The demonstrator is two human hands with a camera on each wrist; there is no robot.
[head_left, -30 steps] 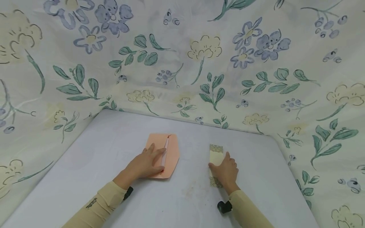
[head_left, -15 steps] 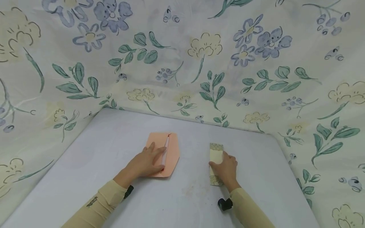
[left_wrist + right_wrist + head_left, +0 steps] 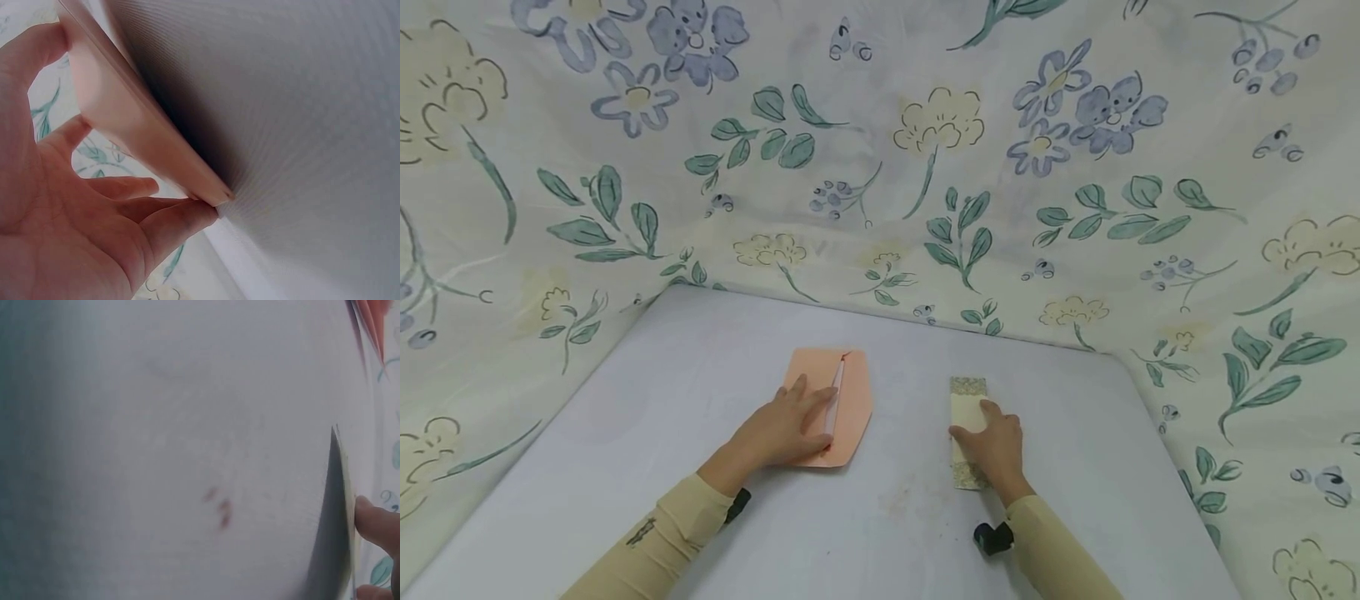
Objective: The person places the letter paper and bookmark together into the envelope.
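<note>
A peach paper envelope (image 3: 854, 417) with a narrow white gap along its middle and small red marks at both ends of that gap lies on the table. My left hand (image 3: 782, 425) presses on it with fingers spread; in the left wrist view the fingertips (image 3: 203, 212) touch the edge of the envelope (image 3: 131, 119). To the right is a cream card (image 3: 967, 410) with speckled gold bands at both ends. My right hand (image 3: 996, 446) holds it, thumb on the left edge and fingers at the right. The right wrist view shows the card (image 3: 340, 512) edge-on beside my thumb (image 3: 375, 522).
The white table (image 3: 880, 542) has faint brownish stains (image 3: 898, 502) between my hands. A floral cloth (image 3: 865, 167) hangs behind the table and along both sides. Black wrist cameras (image 3: 994, 538) sit under both sleeves.
My right fingers have drawn in from being spread beyond the card to its right edge. The left hand and the envelope stay in place.
</note>
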